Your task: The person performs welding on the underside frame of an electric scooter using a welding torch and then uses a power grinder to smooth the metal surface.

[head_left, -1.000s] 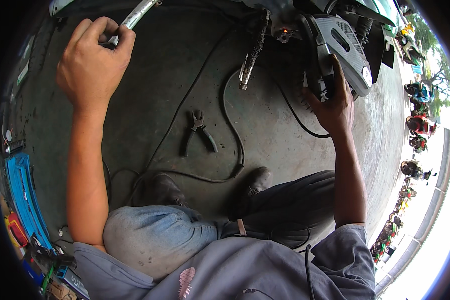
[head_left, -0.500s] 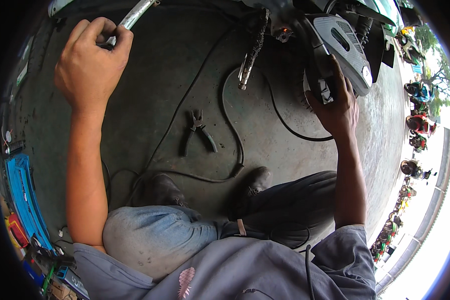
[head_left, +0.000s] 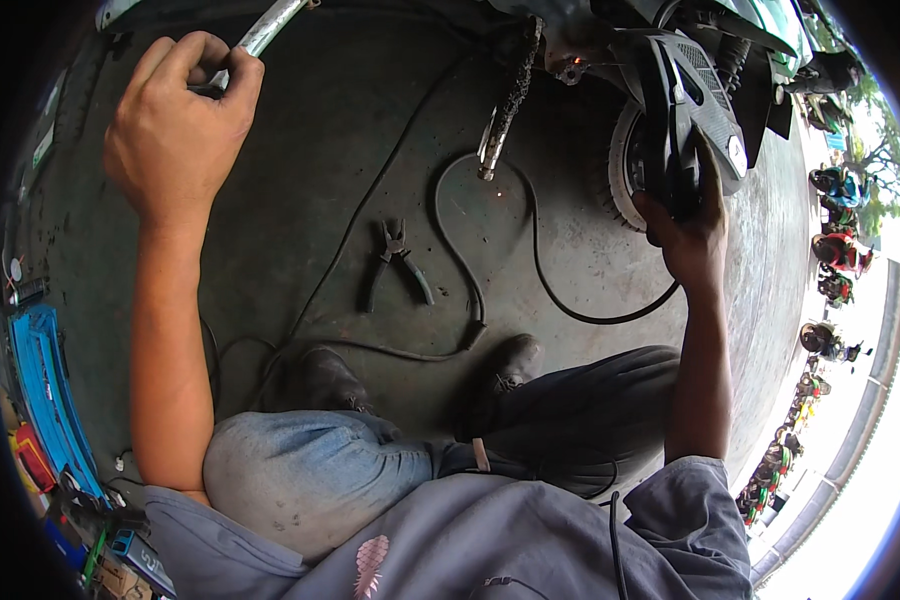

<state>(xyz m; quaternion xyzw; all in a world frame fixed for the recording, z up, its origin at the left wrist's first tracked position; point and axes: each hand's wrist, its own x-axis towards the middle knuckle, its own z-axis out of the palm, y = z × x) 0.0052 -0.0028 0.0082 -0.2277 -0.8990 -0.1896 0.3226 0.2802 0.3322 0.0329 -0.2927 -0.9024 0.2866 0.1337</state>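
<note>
Nearest, we see combination pliers (head_left: 395, 245) lying unused, handles apart, at mid-frame. At upper left, the left hand (head_left: 175, 130) pinches a metal tube (head_left: 273, 25). At upper right, the right hand (head_left: 698, 215) wraps a black tool (head_left: 675, 165), partly hidden. Beyond, a metal bracket (head_left: 571, 72) glows orange: we judge hot work begun, but cannot tell if it is finished.

- Dark grey-green, scuffed, stained concrete floor (head_left: 300, 170), turning pale and shiny toward the right, where daylight falls on it.
- Long row of parked motorbikes with red, blue and green bodies (head_left: 842, 248) along the bright right side.
- Leafy green tree (head_left: 880, 160) beyond their far end.
- Long grey strip (head_left: 855, 430) beside washed-out white ground (head_left: 870, 500).
- Upright stack of flat bright-blue pieces (head_left: 50, 400) at far left.
</note>
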